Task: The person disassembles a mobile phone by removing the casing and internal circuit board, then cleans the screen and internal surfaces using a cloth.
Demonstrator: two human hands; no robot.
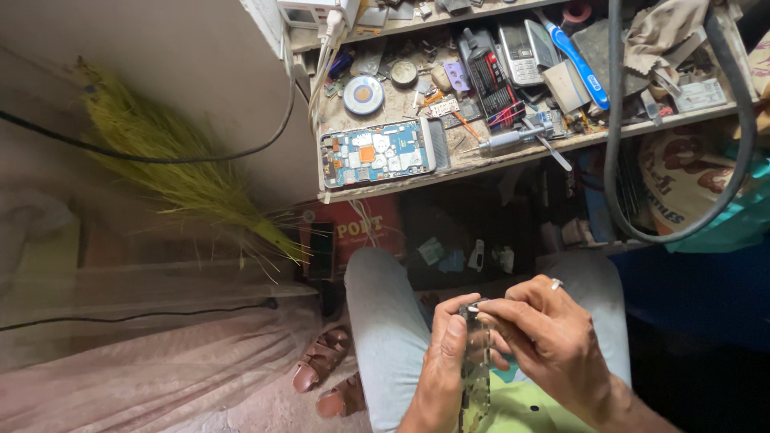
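Down in your lap, you held a long, thin phone part (pixel 475 365) on its edge. Your left hand (pixel 439 373) was wrapped around its side, with the thumb pressed flat along it, so it could not slip or wobble. Your right hand (pixel 553 337) came in from the other side, and its fingertips were pinched together on the top end of the part, which looked like a careful, small grip for picking at something tiny. You kept the part close over your knees, maybe so anything that fell would land on you. Up in front of you, the messy wooden shelf (pixel 513 156) was within easy reach. An opened phone (pixel 377 152) lay flat there with its insides facing up, beside a screwdriver (pixel 513 140), a blue toothbrush (pixel 579 60) and some old button phones (pixel 517 52). A straw broom (pixel 168 156) leaned by the wall on your left, and sandals (pixel 321 362) sat on the floor.
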